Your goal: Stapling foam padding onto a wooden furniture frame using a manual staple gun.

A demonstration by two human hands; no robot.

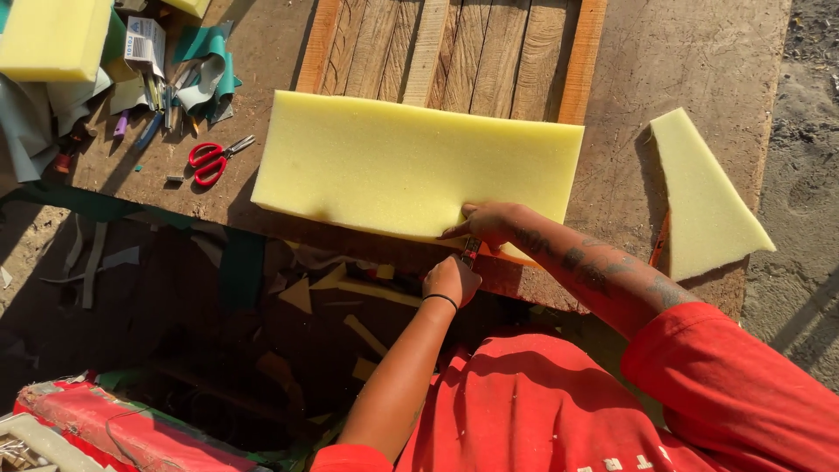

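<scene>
Gripping a small utility knife (pixel 470 252), the left hand (pixel 452 280) is curled into a fist around the handle, with the blade end pointing up to twelve o'clock at the near edge of the yellow foam slab (pixel 411 166). The right hand (pixel 488 222) lies flat on that edge, just above the knife, fingers stretched toward nine o'clock and pressing the foam down; that pressure appears to steady the soft slab where the blade meets it. The slab lies across the near edge of a brown worktable (pixel 673 61), its long side running from nine to three o'clock, partly covering a slatted wooden frame (pixel 446 48) at twelve o'clock, which seems to give it a flat bed.

At three o'clock a wedge-shaped foam offcut (pixel 703 201) rests apart near the table's right edge. At ten o'clock lie red-handled scissors (pixel 212 159), blades closed. Beyond them at eleven o'clock sits a clutter of teal fabric scraps (pixel 210 61), pens, and a small white box (pixel 144 42) with a blue printed label, beside another yellow foam block (pixel 52 37). Below the table, at seven o'clock, yellow trimmings (pixel 350 293) litter the shaded floor.
</scene>
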